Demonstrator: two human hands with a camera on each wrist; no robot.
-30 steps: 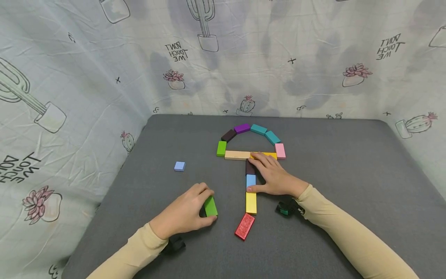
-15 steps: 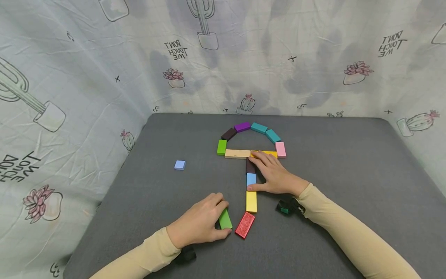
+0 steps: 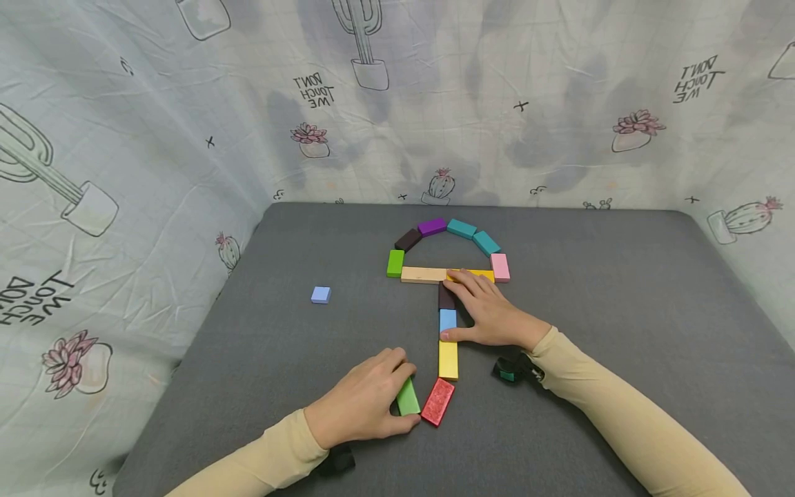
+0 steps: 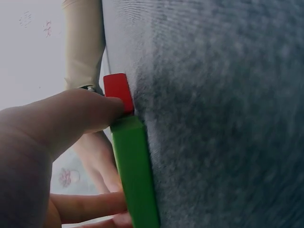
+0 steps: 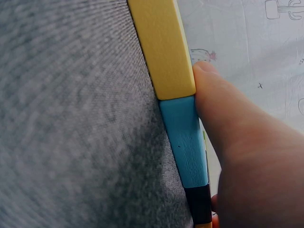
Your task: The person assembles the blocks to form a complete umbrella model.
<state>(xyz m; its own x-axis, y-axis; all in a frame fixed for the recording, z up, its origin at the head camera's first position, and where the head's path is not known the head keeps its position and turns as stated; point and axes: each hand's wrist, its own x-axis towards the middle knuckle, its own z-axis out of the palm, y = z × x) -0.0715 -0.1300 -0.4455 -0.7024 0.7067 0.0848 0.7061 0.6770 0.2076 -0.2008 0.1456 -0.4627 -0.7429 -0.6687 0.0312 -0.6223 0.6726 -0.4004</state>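
My left hand [image 3: 360, 404] pinches a green block [image 3: 408, 398] between thumb and fingers, close to the left side of a tilted red block [image 3: 438, 402]. In the left wrist view the thumb tip lies by the meeting ends of the green block [image 4: 135, 171] and the red block [image 4: 118, 88]. Spread over a straight column of blocks, my right hand [image 3: 499, 319] touches it with its thumb near where the blue block [image 3: 448, 320] meets the yellow block [image 3: 448, 360]. Its fingertips rest by the dark block [image 3: 444, 297] and the orange-yellow block [image 3: 484, 275], partly covering both.
Beyond the column, a tan block [image 3: 424, 275] lies crosswise. An arch of blocks rises from it, including a purple block [image 3: 432, 226], a pink block [image 3: 499, 267] and another green block [image 3: 395, 263]. A pale blue block [image 3: 320, 295] lies apart on the grey table [image 3: 261, 345].
My left hand has carried the green block right and toward the near edge, up beside the red block. The right hand has stayed in place on the column.
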